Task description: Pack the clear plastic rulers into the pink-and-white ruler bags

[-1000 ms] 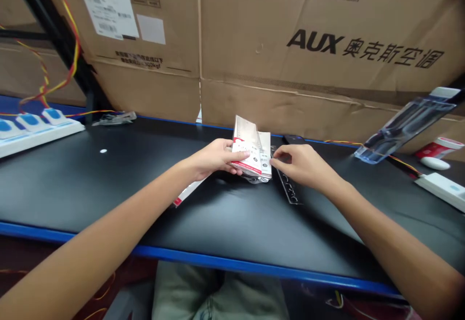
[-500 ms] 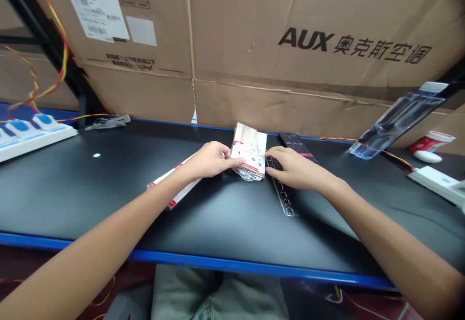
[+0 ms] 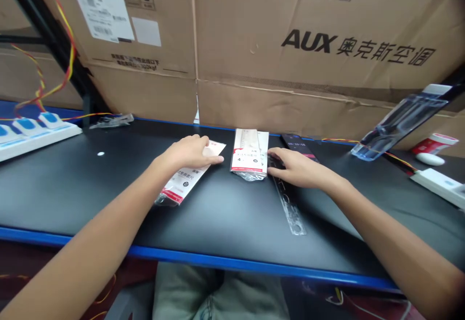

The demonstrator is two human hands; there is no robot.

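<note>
My left hand (image 3: 191,153) lies over a flat white-and-red ruler packet (image 3: 181,184) in clear wrap, its thumb stretched out to the right. The packet rests slanted on the black table. To its right is a small stack of similar packets (image 3: 249,153), printed with red bands and a "4". At the stack's right edge is my right hand (image 3: 292,165), thumb and forefinger apart, fingertips touching or very near the edge. A clear plastic stencil ruler (image 3: 290,208) extends toward me from beneath the right hand, its far end hidden.
Behind the right hand lies a phone (image 3: 298,145) with a running timer. A large cardboard box (image 3: 232,87) closes off the back. Power strips (image 3: 39,141) stand left and right (image 3: 438,184). A clear plastic case (image 3: 397,121) leans at the right, near a red-and-white container (image 3: 436,144).
My left hand has let go of the stack and moved left onto the other packet, which now shows more of its printed face. The right hand stays at the stack's edge.
</note>
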